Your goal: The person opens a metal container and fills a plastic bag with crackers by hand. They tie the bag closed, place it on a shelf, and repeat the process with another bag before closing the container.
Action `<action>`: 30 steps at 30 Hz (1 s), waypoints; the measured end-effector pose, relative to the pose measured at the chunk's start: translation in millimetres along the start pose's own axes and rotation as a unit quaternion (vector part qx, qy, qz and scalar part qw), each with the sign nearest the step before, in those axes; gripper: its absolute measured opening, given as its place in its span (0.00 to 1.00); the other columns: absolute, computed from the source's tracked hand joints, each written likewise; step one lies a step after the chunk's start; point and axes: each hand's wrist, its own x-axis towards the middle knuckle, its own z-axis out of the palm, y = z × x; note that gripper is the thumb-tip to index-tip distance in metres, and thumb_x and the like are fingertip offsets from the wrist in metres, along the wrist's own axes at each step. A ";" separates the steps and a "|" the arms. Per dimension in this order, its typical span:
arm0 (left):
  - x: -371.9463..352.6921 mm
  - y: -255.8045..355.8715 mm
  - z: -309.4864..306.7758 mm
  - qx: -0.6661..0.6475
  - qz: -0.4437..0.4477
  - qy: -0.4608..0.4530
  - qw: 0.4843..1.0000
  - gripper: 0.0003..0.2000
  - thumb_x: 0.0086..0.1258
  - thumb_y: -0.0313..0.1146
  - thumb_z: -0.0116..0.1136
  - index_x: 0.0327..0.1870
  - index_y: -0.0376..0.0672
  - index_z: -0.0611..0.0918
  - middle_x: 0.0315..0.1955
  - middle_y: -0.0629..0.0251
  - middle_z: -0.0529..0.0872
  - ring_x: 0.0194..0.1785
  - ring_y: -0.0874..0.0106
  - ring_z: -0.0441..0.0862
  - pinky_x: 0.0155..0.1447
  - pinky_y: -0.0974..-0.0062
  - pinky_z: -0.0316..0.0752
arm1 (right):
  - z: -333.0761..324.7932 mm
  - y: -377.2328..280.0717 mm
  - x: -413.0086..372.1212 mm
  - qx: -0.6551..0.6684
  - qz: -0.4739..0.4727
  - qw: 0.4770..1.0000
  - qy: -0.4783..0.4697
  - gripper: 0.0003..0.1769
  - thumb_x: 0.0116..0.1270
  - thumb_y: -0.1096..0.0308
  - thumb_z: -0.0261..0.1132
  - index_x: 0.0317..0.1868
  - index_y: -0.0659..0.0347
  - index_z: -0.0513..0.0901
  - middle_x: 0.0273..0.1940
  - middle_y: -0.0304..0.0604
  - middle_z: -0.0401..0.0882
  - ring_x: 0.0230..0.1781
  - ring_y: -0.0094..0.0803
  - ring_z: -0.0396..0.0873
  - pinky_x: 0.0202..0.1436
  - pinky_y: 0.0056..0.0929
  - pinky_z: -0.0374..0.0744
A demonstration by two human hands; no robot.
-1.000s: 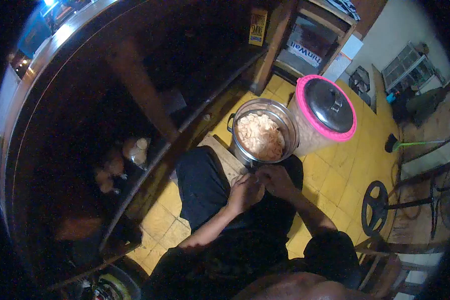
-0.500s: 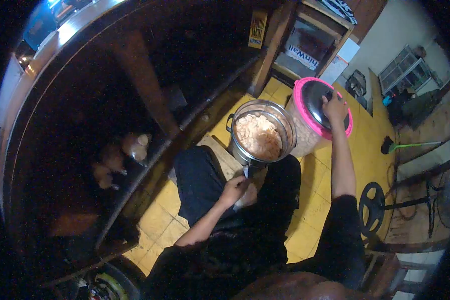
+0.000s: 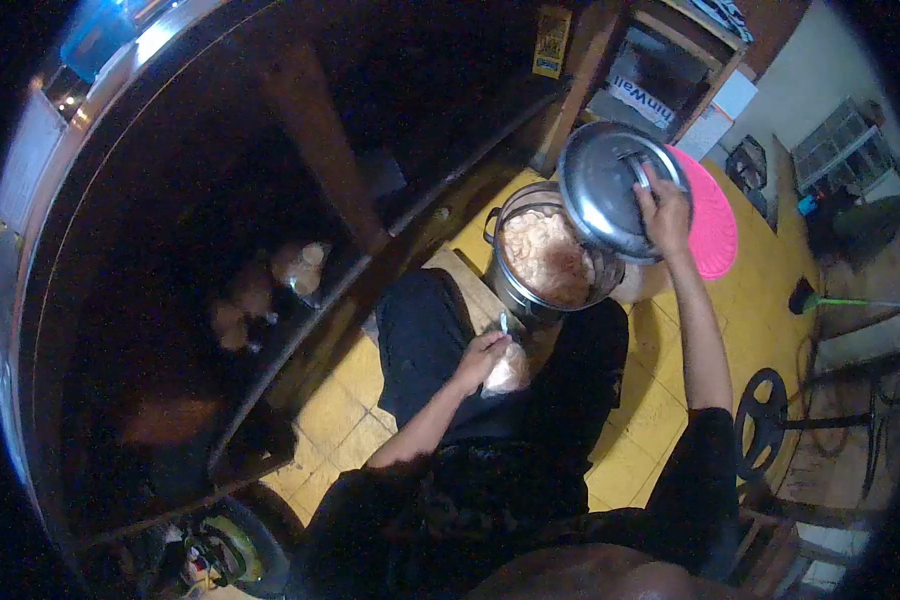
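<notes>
My right hand [image 3: 662,212] grips the handle of a round metal lid [image 3: 610,190], held up over the right part of a metal pot [image 3: 515,292]. Pale pieces of food [image 3: 545,255] fill the pot, and the lid hides part of its rim. Nearer my body, my left hand [image 3: 482,358] pinches the gathered top of a clear plastic bag [image 3: 507,370] with pale contents. Beyond the metal lid shows a pink lid [image 3: 708,215] on a large tub, mostly hidden behind lid and pot.
Several filled bags [image 3: 300,270] lie in the dark space at the left. A wooden shelf [image 3: 660,60] stands at the back. On the right are a black wheel [image 3: 760,423] and a green-handled broom [image 3: 845,302] on the yellow tiled floor [image 3: 630,450].
My right hand has lifted the metal lid off the pink-lidded tub and brought it left over the pot's edge. The view has shifted slightly. My left hand still holds the bag.
</notes>
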 end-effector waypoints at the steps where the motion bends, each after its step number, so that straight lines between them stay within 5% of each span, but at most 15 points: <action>1: 2.6 -2.3 -0.6 -0.001 0.019 0.017 1.000 0.12 0.72 0.37 0.53 0.42 0.35 0.79 0.32 0.70 0.82 0.35 0.80 0.75 0.42 0.82 0.71 | 7.4 -14.8 -7.2 0.033 0.002 0.999 -0.025 0.21 0.63 0.61 0.65 0.57 0.52 0.79 0.34 0.53 0.79 0.31 0.47 0.78 0.37 0.38 0.76; 3: -3.0 12.2 -2.0 -0.003 0.040 0.044 0.998 0.11 0.72 0.36 0.52 0.43 0.35 0.78 0.33 0.67 0.83 0.37 0.78 0.78 0.44 0.81 0.73 | 43.1 -24.5 -25.5 -0.001 0.013 0.999 -0.045 0.21 0.63 0.62 0.65 0.57 0.51 0.79 0.31 0.52 0.77 0.31 0.46 0.77 0.36 0.37 0.76; 5: -33.2 58.8 1.7 -0.210 0.024 0.002 0.977 0.10 0.73 0.33 0.49 0.45 0.36 0.76 0.38 0.60 0.85 0.40 0.73 0.82 0.48 0.78 0.76 | 66.5 -33.7 -37.3 0.028 -0.018 0.998 -0.054 0.23 0.60 0.63 0.67 0.57 0.47 0.79 0.29 0.53 0.73 0.31 0.51 0.76 0.35 0.42 0.75; 7: -48.8 67.4 -19.0 -0.246 0.042 0.001 0.968 0.08 0.73 0.32 0.47 0.45 0.38 0.75 0.38 0.59 0.85 0.39 0.70 0.83 0.47 0.76 0.78 | 80.6 -44.9 -51.0 0.049 -0.043 0.997 -0.039 0.25 0.60 0.65 0.66 0.59 0.43 0.77 0.32 0.53 0.74 0.31 0.50 0.76 0.35 0.42 0.76; 8: -61.0 76.1 -28.7 -0.235 0.057 0.045 0.969 0.08 0.73 0.32 0.48 0.44 0.38 0.76 0.36 0.60 0.85 0.38 0.71 0.83 0.47 0.76 0.78 | 90.6 -38.9 -59.6 0.099 -0.055 0.993 -0.037 0.23 0.62 0.66 0.65 0.59 0.50 0.77 0.36 0.52 0.74 0.33 0.47 0.76 0.38 0.40 0.75; 11: -116.8 125.2 -44.5 -0.164 0.069 0.235 0.956 0.06 0.71 0.32 0.54 0.42 0.41 0.76 0.34 0.68 0.83 0.37 0.78 0.80 0.43 0.79 0.76 | 60.9 -78.0 -61.2 0.107 0.025 0.983 -0.145 0.24 0.66 0.66 0.61 0.63 0.50 0.74 0.40 0.55 0.73 0.39 0.51 0.75 0.43 0.42 0.74; 13: -141.0 116.8 -85.6 -0.088 0.172 0.209 0.959 0.10 0.65 0.28 0.63 0.43 0.43 0.75 0.35 0.70 0.82 0.38 0.79 0.79 0.43 0.79 0.76 | 81.3 -63.7 -73.8 0.064 -0.024 0.990 -0.123 0.24 0.66 0.68 0.61 0.63 0.47 0.74 0.41 0.55 0.73 0.39 0.50 0.77 0.41 0.40 0.76; 16: -193.0 162.8 -105.2 0.019 0.227 0.321 0.919 0.22 0.54 0.23 0.71 0.46 0.43 0.72 0.34 0.70 0.80 0.40 0.78 0.79 0.46 0.77 0.76 | 82.4 -66.6 -73.8 0.001 -0.027 0.991 -0.133 0.25 0.66 0.65 0.60 0.64 0.49 0.73 0.41 0.58 0.73 0.40 0.54 0.76 0.42 0.43 0.75; 21: -242.3 200.4 -141.1 0.067 0.242 0.496 0.831 0.12 0.61 0.34 0.66 0.41 0.37 0.81 0.32 0.64 0.85 0.37 0.77 0.82 0.44 0.78 0.76 | 77.2 -72.8 -73.8 0.004 -0.060 0.994 -0.089 0.24 0.67 0.65 0.59 0.64 0.52 0.73 0.39 0.59 0.73 0.38 0.53 0.75 0.42 0.43 0.74; 25: -246.5 201.8 -191.1 0.286 0.191 0.594 0.727 0.15 0.65 0.40 0.59 0.39 0.35 0.84 0.32 0.58 0.86 0.37 0.69 0.82 0.46 0.72 0.75 | 72.7 -84.6 -70.3 0.020 -0.028 0.991 -0.127 0.23 0.67 0.65 0.59 0.63 0.52 0.74 0.39 0.60 0.73 0.38 0.53 0.75 0.42 0.43 0.73; 27: -239.4 179.3 -254.6 0.470 -0.034 0.574 0.670 0.18 0.66 0.44 0.55 0.42 0.36 0.84 0.36 0.50 0.86 0.41 0.63 0.82 0.50 0.69 0.74 | 75.0 -77.3 -70.6 0.000 -0.040 0.993 -0.115 0.23 0.67 0.64 0.60 0.63 0.52 0.74 0.39 0.59 0.73 0.38 0.53 0.75 0.43 0.43 0.73; 29: -208.7 150.1 -363.0 0.648 -0.217 0.442 0.581 0.22 0.63 0.50 0.55 0.50 0.43 0.83 0.49 0.42 0.81 0.53 0.61 0.81 0.59 0.67 0.69 | 75.3 -72.9 -71.1 0.002 -0.014 0.992 -0.125 0.24 0.67 0.63 0.59 0.64 0.47 0.73 0.38 0.58 0.73 0.37 0.54 0.76 0.41 0.44 0.75; 30: -302.9 68.4 -276.0 0.656 -0.207 0.422 0.590 0.22 0.63 0.50 0.55 0.50 0.43 0.83 0.49 0.42 0.81 0.53 0.61 0.81 0.59 0.67 0.69 | 73.9 -72.5 -70.0 0.005 -0.017 0.991 -0.129 0.24 0.67 0.63 0.59 0.64 0.46 0.73 0.38 0.58 0.73 0.37 0.54 0.76 0.42 0.43 0.75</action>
